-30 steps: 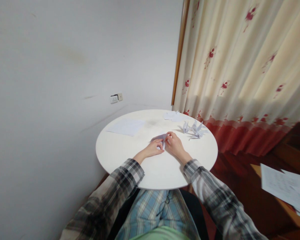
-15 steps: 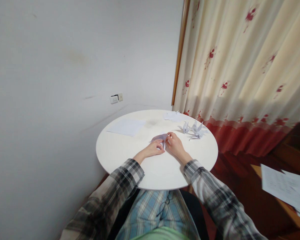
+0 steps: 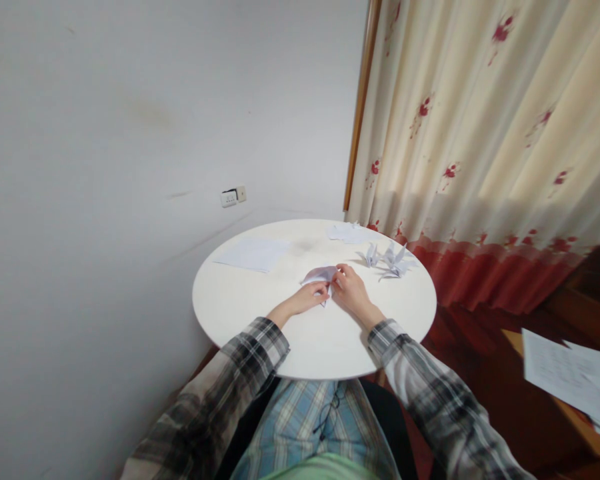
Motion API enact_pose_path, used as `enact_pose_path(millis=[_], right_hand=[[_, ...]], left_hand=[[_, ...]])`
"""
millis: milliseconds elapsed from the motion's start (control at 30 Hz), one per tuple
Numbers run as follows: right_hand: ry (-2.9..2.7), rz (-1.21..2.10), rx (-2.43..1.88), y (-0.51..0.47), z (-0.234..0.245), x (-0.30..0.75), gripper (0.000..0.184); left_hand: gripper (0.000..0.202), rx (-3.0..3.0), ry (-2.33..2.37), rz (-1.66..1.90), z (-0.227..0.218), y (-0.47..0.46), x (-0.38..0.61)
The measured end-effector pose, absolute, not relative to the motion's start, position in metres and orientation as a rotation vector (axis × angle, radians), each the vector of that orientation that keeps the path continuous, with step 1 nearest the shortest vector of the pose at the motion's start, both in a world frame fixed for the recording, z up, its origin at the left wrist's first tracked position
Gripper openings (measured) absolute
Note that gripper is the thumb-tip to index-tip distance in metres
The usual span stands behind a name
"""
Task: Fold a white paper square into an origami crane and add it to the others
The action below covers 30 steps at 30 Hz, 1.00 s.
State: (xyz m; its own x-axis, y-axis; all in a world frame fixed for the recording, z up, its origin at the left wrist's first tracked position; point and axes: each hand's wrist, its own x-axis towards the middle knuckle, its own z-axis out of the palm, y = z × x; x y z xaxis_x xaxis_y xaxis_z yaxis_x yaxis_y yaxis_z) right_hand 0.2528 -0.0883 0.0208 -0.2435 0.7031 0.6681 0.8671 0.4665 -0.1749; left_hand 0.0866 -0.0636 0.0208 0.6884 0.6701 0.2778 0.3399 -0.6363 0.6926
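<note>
A partly folded piece of white paper point(image 3: 319, 274) lies near the middle of the round white table point(image 3: 250, 313), between my two hands. My left hand point(image 3: 307, 297) has its fingers closed on the paper's near left part. With its fingers pinched, my right hand point(image 3: 349, 287) grips the right edge of the same paper. The fingers cover much of the folds, and a small pointed tip shows below my left fingertips. Several folded paper cranes point(image 3: 394, 260) stand to the right, beyond my right hand.
Flat white paper sheets point(image 3: 254, 255) lie at the table's far left. More paper point(image 3: 350, 233) rests at the far edge. A wall with a socket point(image 3: 229, 198) is at the left, a flowered curtain point(image 3: 460, 133) at the right. Written sheets point(image 3: 565, 367) lie on furniture at lower right.
My left fingers have shifted slightly on the paper, drawing closer together, and a pointed paper tip now shows beneath them. My right hand has barely moved.
</note>
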Motion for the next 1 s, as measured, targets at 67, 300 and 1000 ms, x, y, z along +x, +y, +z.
enact_pose_path(millis=[67,300,1000], right_hand=[[-2.026,-0.303,-1.306,-0.089,0.021,0.253,0.013],[-2.026,-0.358,-1.296,-0.088,0.019,0.253,0.011],[-2.043,-0.329,-1.296,-0.089,0.022,0.253,0.01]], left_hand=[[0.014,2.27,0.757,0.7,0.02,-0.063,0.087],[0.011,2.282,0.759,0.699,0.024,-0.069,0.086],[0.01,2.255,0.806,0.809,0.017,-0.064,0.086]])
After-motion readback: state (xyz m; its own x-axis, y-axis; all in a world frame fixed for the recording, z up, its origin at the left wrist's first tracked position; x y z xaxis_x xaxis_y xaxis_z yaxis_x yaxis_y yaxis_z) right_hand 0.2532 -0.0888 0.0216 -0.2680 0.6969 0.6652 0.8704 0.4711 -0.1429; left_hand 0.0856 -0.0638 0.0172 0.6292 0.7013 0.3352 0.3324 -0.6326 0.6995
